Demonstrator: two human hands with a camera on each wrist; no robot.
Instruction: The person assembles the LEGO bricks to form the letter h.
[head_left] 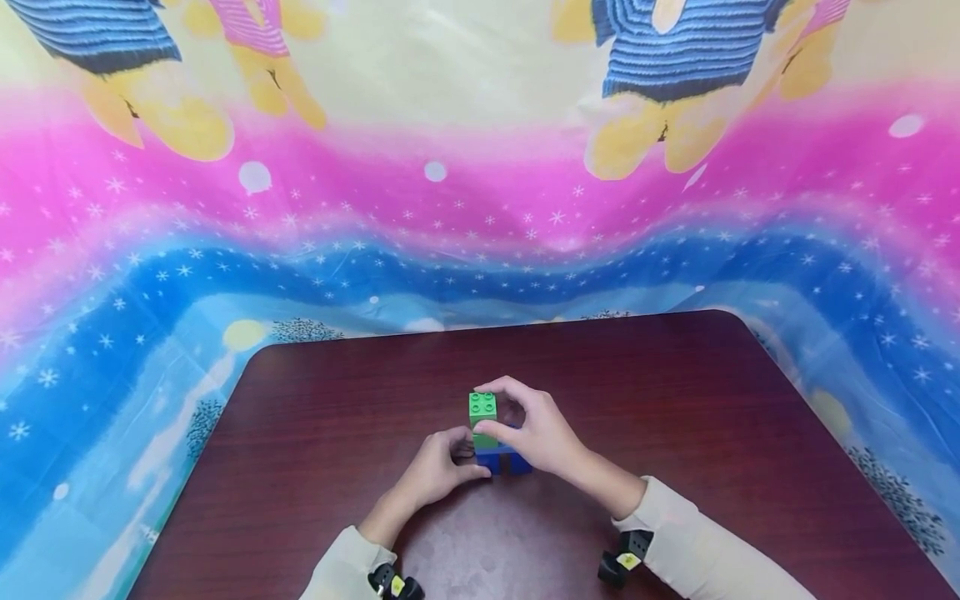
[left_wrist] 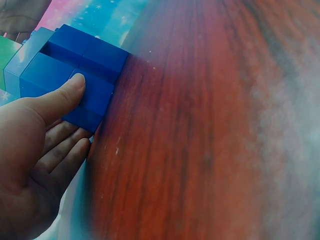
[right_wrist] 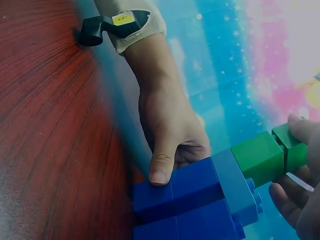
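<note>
A small stack of toy building bricks stands near the middle of the table. At its base are dark blue bricks [right_wrist: 195, 187] in two columns with a gap between them, bridged by a lighter blue brick [right_wrist: 234, 189]. A green brick [right_wrist: 257, 157] sits on that bridge. My right hand [head_left: 551, 432] pinches a second green brick [head_left: 482, 406] above it; in the right wrist view a thin gap shows between the two. My left hand [head_left: 435, 468] grips the blue base from the left, thumb on the near face, its other fingers partly hidden behind the bricks.
The dark red-brown wooden table [head_left: 337, 392] has rounded far corners. A patterned cloth [head_left: 465, 208] in pink and blue hangs behind and around it. Black wrist cameras [head_left: 626, 558] sit at both cuffs, low over the near side of the table.
</note>
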